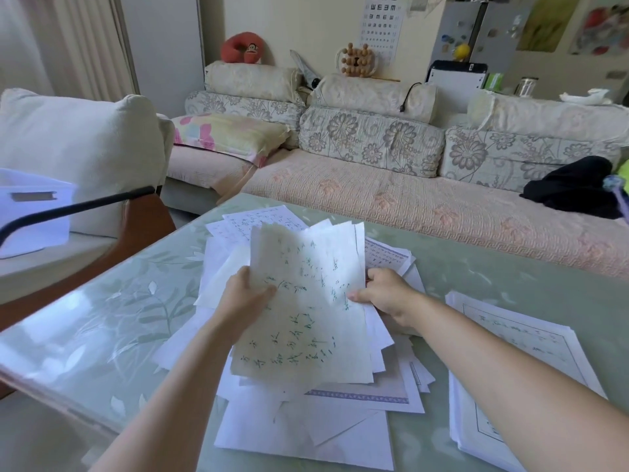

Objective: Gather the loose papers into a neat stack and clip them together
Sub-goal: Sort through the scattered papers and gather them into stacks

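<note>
A bundle of papers (303,301), its front sheet covered in green handwriting, is held tilted up above the table. My left hand (243,298) grips its left edge and my right hand (384,294) grips its right edge. Under it a messy pile of loose white sheets (306,427) spreads over the green table (102,321). A separate, tidier stack of printed sheets (510,349) lies to the right, partly hidden by my right forearm. No clip is in view.
A floral sofa (408,185) runs behind the table, with a dark garment (571,185) on it. At the left stand a cream armchair (78,144), a white box (30,209) and a thin black bar (75,207). The table's near-left edge is close.
</note>
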Action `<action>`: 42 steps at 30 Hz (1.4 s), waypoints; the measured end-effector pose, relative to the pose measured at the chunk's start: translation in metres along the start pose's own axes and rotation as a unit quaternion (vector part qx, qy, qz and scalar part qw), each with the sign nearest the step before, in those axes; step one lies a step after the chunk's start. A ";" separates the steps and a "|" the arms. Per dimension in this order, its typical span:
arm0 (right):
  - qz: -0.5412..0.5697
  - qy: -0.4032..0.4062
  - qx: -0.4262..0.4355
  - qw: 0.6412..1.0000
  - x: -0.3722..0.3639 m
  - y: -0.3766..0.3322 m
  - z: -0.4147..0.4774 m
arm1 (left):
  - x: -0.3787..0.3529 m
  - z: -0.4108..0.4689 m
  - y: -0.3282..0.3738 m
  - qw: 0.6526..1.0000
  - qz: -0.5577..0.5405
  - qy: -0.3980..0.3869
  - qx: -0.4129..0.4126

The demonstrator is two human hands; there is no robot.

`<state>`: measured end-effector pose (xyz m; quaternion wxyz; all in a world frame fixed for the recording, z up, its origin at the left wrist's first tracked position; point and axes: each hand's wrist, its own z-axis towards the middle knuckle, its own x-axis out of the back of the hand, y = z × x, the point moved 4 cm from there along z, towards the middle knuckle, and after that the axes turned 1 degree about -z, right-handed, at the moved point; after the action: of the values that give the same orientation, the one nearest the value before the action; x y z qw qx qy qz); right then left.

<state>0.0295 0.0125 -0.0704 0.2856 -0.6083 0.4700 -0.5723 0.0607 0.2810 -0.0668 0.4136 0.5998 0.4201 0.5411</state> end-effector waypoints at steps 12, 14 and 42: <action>0.118 0.070 0.187 0.973 0.036 -0.041 -0.050 | -0.003 -0.031 0.068 0.980 -0.162 0.005 -0.116; 0.108 0.100 0.206 0.967 0.044 -0.052 -0.060 | -0.007 -0.039 0.079 0.974 -0.178 0.027 -0.135; 0.068 0.268 0.123 0.953 0.084 -0.047 -0.106 | -0.051 -0.062 0.127 0.986 0.054 0.010 -0.157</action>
<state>-0.0691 -0.0244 0.0267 0.2599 -0.3597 0.4955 -0.7467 0.0027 0.1969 0.0430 0.4686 0.5437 0.3009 0.6279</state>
